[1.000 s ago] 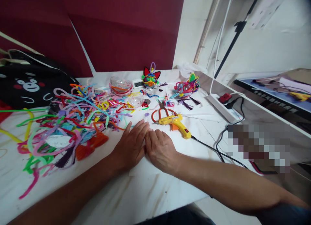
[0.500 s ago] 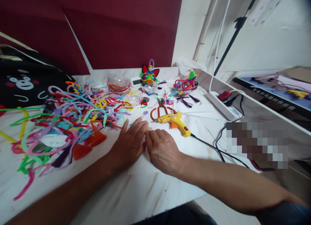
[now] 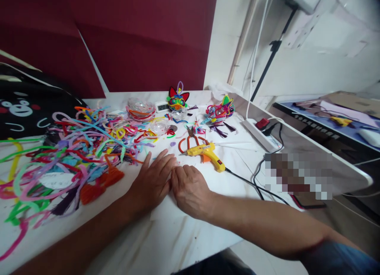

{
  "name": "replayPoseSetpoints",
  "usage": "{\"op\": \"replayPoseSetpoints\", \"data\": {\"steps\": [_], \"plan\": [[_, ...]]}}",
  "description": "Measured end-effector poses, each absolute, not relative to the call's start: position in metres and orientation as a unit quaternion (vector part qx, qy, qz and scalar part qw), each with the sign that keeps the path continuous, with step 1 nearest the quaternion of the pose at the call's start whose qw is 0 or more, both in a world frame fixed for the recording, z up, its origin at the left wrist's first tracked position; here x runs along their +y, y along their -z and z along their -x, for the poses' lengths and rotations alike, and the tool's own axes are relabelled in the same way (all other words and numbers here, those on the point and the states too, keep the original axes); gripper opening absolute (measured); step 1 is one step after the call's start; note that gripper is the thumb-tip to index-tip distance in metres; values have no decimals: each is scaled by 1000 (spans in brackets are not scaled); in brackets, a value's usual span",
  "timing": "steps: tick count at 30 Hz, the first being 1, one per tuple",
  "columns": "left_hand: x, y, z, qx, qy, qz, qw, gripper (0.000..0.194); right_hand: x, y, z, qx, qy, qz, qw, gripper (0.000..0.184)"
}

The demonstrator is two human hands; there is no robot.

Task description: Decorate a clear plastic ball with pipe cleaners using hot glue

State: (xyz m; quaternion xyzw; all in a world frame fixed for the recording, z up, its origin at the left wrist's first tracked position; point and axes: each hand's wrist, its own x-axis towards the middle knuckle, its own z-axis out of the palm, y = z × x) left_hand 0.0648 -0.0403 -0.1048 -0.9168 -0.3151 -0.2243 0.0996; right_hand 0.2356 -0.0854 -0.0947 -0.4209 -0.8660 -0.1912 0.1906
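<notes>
My left hand [image 3: 153,180] lies on the white tabletop with its fingers stretched out. Right beside it, my right hand [image 3: 191,190] is closed, its knuckles up and its fingertips hidden against the left hand. Whatever it may hold cannot be made out. Just beyond the hands rests a yellow glue gun [image 3: 206,151], its nozzle pointing left. Partly under the gun lies a pair of pliers [image 3: 193,138] with orange handles. Left of my left hand, an orange fuzzy piece [image 3: 114,174] sits at the edge of a heap of colourful pipe cleaners [image 3: 89,148].
Clear plastic balls [image 3: 141,108], a small digital timer [image 3: 162,107] and two colourful pipe-cleaner figures, one an eared head [image 3: 178,100], one with tassels [image 3: 221,110], stand at the back. A white power strip [image 3: 258,134] runs along the right-hand board, and the gun's black cable [image 3: 242,178] trails right.
The view has turned slightly right and up, so everything appears further left and a little lower. Both hands keep nearly the same pose and place on the table.
</notes>
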Motion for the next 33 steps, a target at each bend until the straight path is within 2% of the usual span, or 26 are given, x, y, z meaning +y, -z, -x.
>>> {"op": "replayPoseSetpoints", "data": {"steps": [12, 22, 28, 33], "plan": [[-40, 105, -64, -326, 198, 919, 93, 51, -89, 77, -240, -874, 176, 425, 158, 18], [-37, 109, -62, -331, 215, 917, 55, 57, -105, 70, -238, -884, 214, 327, 258, 17], [-40, 104, -64, -338, 222, 914, 30, 47, -108, 70, -238, -895, 202, 296, 267, 17], [-39, 104, -62, -336, 242, 910, 25, 48, -109, 69, -236, -895, 204, 281, 281, 16]]}}
